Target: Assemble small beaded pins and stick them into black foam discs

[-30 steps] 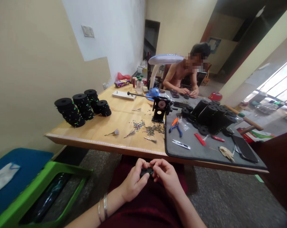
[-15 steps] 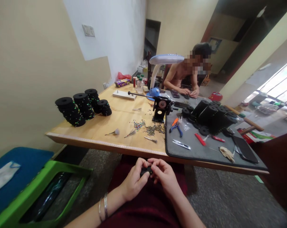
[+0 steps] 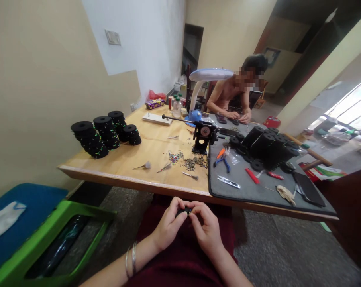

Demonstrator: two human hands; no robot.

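Black spool (image 3: 181, 211) is down low, over the lap, between the two hands. The left hand (image 3: 167, 226) is nearer and grips it, thumb on the near side and other fingers on the far side. It looks longest from left to right, but much is hidden. The right hand (image 3: 206, 226) has its fingers curled at the right end; I cannot tell if they pinch it. The tabletop (image 3: 120, 163) has its edge just past the hands, and dark red cloth (image 3: 185, 255) lies below.
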